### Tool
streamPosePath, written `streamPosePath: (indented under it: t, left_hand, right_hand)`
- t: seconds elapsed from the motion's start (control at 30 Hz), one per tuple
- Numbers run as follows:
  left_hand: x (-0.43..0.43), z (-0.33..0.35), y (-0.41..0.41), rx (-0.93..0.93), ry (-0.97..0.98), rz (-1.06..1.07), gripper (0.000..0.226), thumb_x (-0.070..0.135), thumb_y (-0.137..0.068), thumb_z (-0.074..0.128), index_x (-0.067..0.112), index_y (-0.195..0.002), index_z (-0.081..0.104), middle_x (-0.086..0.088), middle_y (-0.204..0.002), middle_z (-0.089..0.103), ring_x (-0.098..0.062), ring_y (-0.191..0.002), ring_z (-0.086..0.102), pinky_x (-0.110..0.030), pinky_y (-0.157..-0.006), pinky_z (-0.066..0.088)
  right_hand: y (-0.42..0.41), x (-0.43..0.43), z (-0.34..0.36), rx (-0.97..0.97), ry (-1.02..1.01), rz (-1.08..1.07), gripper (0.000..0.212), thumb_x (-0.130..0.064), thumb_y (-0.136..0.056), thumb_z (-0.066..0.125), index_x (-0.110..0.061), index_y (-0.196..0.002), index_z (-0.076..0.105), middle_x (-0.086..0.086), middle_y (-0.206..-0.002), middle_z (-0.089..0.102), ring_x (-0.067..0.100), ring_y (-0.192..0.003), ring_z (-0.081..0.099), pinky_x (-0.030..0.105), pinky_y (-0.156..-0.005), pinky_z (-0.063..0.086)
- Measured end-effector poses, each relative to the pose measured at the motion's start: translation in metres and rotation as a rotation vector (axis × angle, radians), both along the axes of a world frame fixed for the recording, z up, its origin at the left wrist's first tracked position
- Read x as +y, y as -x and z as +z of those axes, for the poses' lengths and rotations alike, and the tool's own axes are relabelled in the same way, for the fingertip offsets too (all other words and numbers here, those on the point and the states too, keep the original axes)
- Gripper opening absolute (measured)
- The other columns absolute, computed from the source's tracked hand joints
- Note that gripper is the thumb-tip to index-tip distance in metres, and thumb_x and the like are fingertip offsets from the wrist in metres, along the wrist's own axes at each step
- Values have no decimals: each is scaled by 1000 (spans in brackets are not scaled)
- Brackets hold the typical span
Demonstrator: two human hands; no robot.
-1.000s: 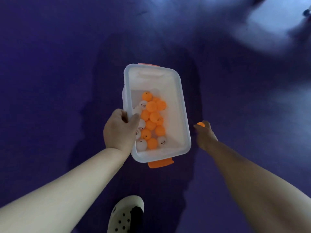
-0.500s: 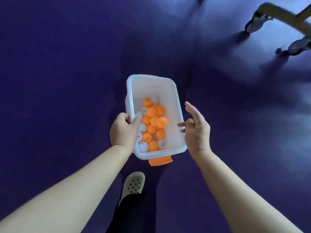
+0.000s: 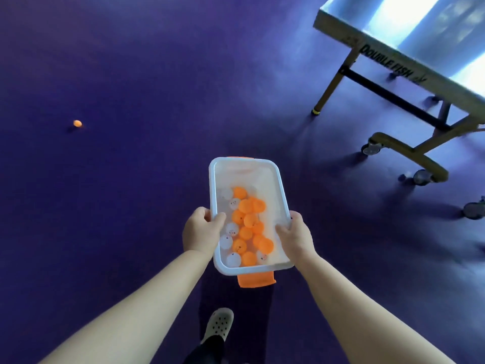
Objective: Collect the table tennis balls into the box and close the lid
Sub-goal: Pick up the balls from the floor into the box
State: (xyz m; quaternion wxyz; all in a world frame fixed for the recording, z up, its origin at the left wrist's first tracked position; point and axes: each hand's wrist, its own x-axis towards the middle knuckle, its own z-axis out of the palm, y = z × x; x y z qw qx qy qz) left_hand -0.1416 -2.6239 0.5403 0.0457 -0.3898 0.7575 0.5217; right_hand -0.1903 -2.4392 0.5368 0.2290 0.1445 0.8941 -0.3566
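A translucent white box (image 3: 246,164) with orange end latches is held in front of me above the purple floor, with no lid on it. Inside lie several orange and white table tennis balls (image 3: 248,227). My left hand (image 3: 200,231) grips the box's left rim, thumb over the edge. My right hand (image 3: 295,236) grips the right rim, fingers curled inside. A single orange ball (image 3: 77,123) lies on the floor far to the left. No lid is in view.
A table tennis table (image 3: 409,61) on a wheeled frame (image 3: 409,156) stands at the upper right. My foot in a white perforated clog (image 3: 219,324) is on the floor below the box. Open purple floor (image 3: 131,74) stretches ahead and left.
My right hand dropped an orange ball into the box, then took hold of the right rim. The view lifted, bringing the table and a loose ball on the floor into sight.
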Motion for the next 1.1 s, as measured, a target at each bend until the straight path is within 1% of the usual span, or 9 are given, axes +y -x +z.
streamPosePath:
  t: [0.07, 0.17, 0.3, 0.47, 0.63, 0.73, 0.87, 1.03, 1.1]
  left_hand:
    - [-9, 22, 1, 14, -20, 43, 24, 30, -80, 60, 12, -70, 47, 3, -61, 49, -14, -53, 43, -25, -49, 34]
    - [-19, 47, 3, 26, -27, 115, 26, 30, -80, 61, 13, -69, 46, 3, -60, 47, -14, -53, 41, -26, -49, 34]
    - [-32, 81, 9, 36, -3, 199, 27, 30, -79, 61, 14, -66, 44, 3, -61, 45, -14, -54, 40, -26, -50, 33]
    - [-50, 110, 5, 29, 8, 349, 29, 29, -79, 61, 14, -65, 39, 2, -60, 40, -13, -54, 36, -27, -49, 30]
    - [-81, 119, -7, 63, -13, 538, 30, 26, -79, 61, 14, -65, 38, 1, -60, 38, -13, -54, 34, -26, -49, 28]
    - [-114, 122, -13, 94, -8, 640, 30, 24, -80, 62, 13, -65, 39, 1, -60, 38, -13, -54, 35, -26, -49, 28]
    - [-181, 117, -16, 126, -17, 751, 31, 22, -79, 63, 11, -65, 38, 0, -60, 37, -14, -55, 34, -26, -50, 26]
    - [-292, 115, -13, 164, -8, 792, 33, 22, -78, 64, 14, -61, 36, 4, -56, 37, -12, -52, 34, -26, -49, 27]
    - [-339, 118, -11, 142, 0, 811, 32, 22, -77, 64, 16, -61, 38, 5, -56, 39, -11, -52, 35, -25, -49, 28]
  right_hand:
    - [7, -9, 19, -9, -1, 32, 18, -19, -88, 47, -11, -104, 51, 0, -85, 58, 20, -72, 55, 39, -69, 50]
    - [21, -19, 45, 17, 8, 102, 9, -17, -88, 48, -9, -89, 52, 0, -76, 53, 15, -62, 47, 32, -57, 41]
    - [47, -34, 78, 46, 27, 229, 14, -16, -86, 49, -14, -74, 43, -3, -69, 48, 15, -58, 42, 30, -53, 36]
    - [79, -66, 110, 83, 27, 453, 16, -19, -84, 49, -14, -72, 40, -3, -68, 48, 16, -58, 41, 30, -52, 34]
    - [101, -127, 127, 111, 12, 678, 18, -20, -86, 50, -18, -70, 42, -5, -67, 49, 14, -56, 42, 29, -49, 32]
    - [106, -175, 129, 96, 13, 768, 9, -20, -86, 50, -13, -81, 50, -4, -70, 53, 15, -60, 46, 29, -51, 35]
    - [115, -256, 126, 72, 25, 864, 7, -20, -85, 49, -13, -83, 50, -3, -72, 53, 15, -62, 46, 28, -53, 36]
    - [122, -375, 117, 72, 67, 878, 9, -21, -86, 49, -16, -90, 55, 2, -82, 61, 17, -68, 54, 31, -58, 45]
    - [124, -423, 115, 66, 80, 883, 9, -20, -87, 49, -15, -92, 55, 1, -81, 60, 17, -68, 54, 32, -60, 46]
